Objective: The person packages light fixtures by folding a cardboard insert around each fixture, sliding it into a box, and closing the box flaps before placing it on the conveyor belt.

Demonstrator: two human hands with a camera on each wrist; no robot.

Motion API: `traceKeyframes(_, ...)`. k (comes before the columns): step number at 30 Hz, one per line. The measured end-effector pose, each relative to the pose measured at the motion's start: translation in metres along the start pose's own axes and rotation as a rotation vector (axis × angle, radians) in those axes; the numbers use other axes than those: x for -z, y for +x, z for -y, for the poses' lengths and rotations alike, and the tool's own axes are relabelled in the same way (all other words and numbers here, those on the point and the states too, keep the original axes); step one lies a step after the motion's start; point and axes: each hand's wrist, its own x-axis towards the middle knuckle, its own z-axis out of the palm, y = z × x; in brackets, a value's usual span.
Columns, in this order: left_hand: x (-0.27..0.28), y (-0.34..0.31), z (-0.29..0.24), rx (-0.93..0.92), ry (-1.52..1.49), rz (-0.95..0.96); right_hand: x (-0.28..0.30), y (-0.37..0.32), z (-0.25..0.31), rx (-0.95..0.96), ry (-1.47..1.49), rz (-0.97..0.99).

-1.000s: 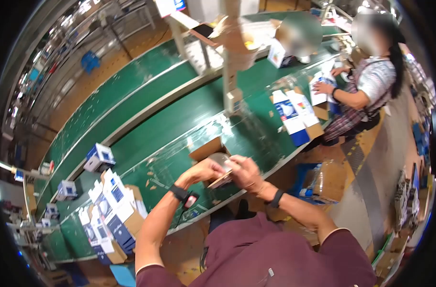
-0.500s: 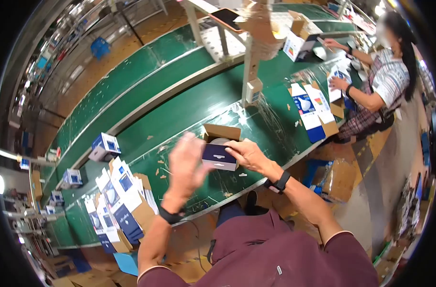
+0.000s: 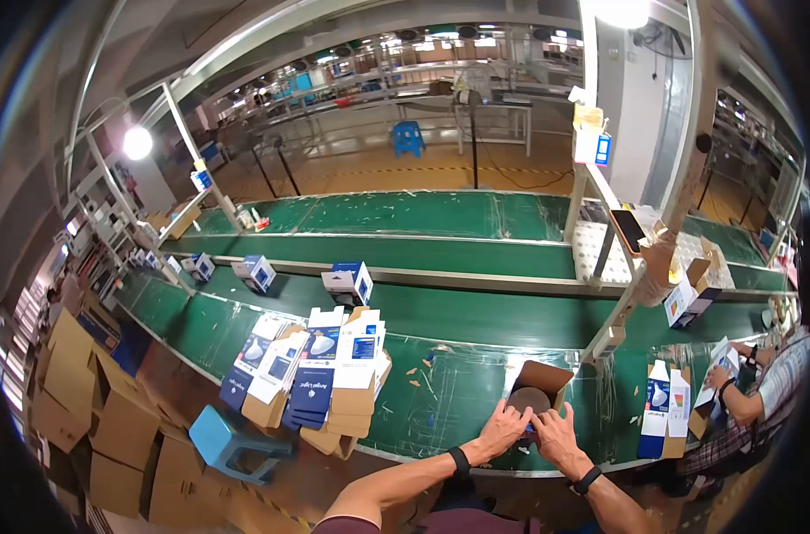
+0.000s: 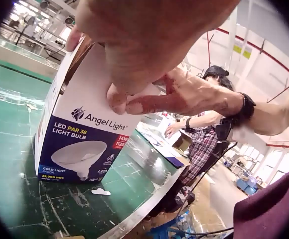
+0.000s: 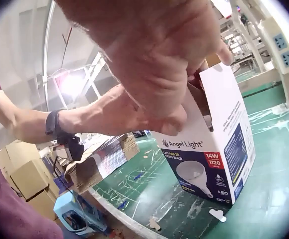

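A white and dark blue light bulb box (image 4: 82, 142) stands upright on the green work surface, its top open. Its brown inner flap (image 3: 547, 377) rises at the back, and a round brownish disc (image 3: 529, 400) shows inside the opening. My left hand (image 3: 503, 429) grips the top of the front panel, thumb on the outside and fingers over the edge. Right beside it, my right hand (image 3: 558, 436) holds the same panel, its thumb pressed below the edge near the printed brand name. The fingertips inside the box are partly hidden.
Flattened boxes (image 3: 320, 356) lie stacked to the left, above a blue stool (image 3: 231, 445). Closed boxes (image 3: 348, 283) stand along the belt behind. More flat boxes (image 3: 663, 409) lie to the right, near a seated person (image 3: 761, 400). A post (image 3: 632, 307) rises at back right.
The left hand, blurred in mid-air half a second ago, is now on the box front. The right hand has left the dark blue flap with the hanging hole. The head view has tilted up.
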Motion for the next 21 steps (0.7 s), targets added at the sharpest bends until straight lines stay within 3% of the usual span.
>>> traceKeyframes(3, 0.010, 0.001, -0.009, -0.018, -0.081, -0.035, -0.003, -0.010, -0.002, -0.090, 0.124, 0.063)
traceKeyframes(6, 0.009, -0.002, -0.011, 0.011, -0.094, 0.095, -0.003, -0.008, -0.012, -0.067, 0.150, 0.281)
traceKeyframes(10, -0.005, -0.004, 0.005, -0.099, -0.197, 0.275, -0.004, -0.006, -0.009, -0.010, 0.169, 0.183)
traceKeyframes(13, 0.000, -0.003, 0.010, 0.138, -0.461, 0.298, -0.003, -0.011, -0.008, -0.077, 0.268, 0.110)
traceKeyframes(17, 0.003, -0.018, 0.017, -0.030, -0.357, 0.243, -0.005, -0.014, -0.017, 0.041, 0.291, 0.051)
traceKeyframes(19, 0.021, -0.014, 0.015, -0.017, -0.323, 0.098, 0.013, -0.012, -0.015, 0.072, 0.262, 0.051)
traceKeyframes(21, 0.044, -0.011, 0.014, 0.081, -0.397, -0.059, 0.026, -0.018, -0.014, -0.134, 0.639, -0.266)
